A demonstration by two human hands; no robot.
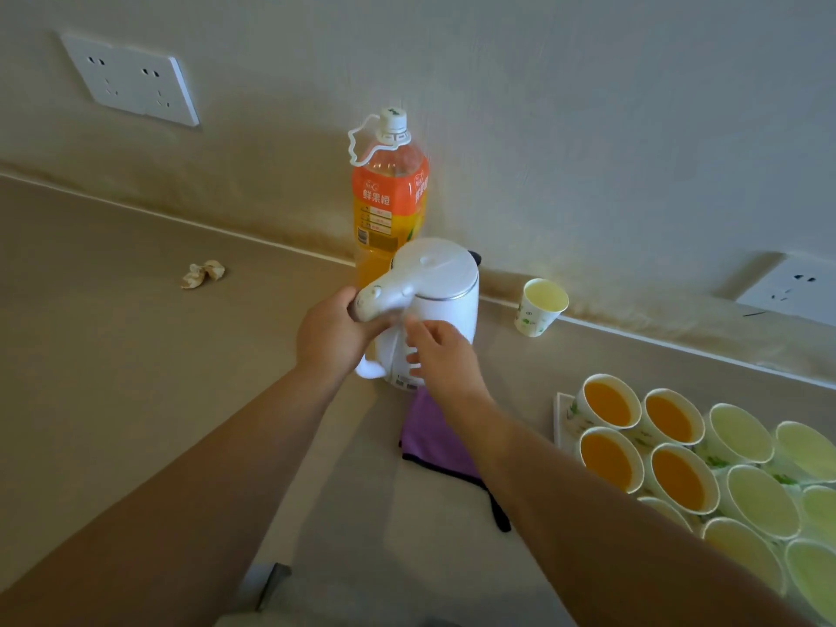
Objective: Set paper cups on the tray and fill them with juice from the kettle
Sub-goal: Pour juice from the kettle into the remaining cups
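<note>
The left hand (pixel 330 332) is gripping the handle of the kettle (pixel 445 305) near the table's back edge, getting ready to pour again. The right hand (pixel 441 350) is hovering beside it, fingers spread. Next, the kettle needs carrying to the empty cups (pixel 742 429) on the tray (pixel 563 423).

Juice bottle (pixel 390 205) orange label: "鲜果橙"; small print, barcode unreadable. Kettle sticker illegible.
</note>
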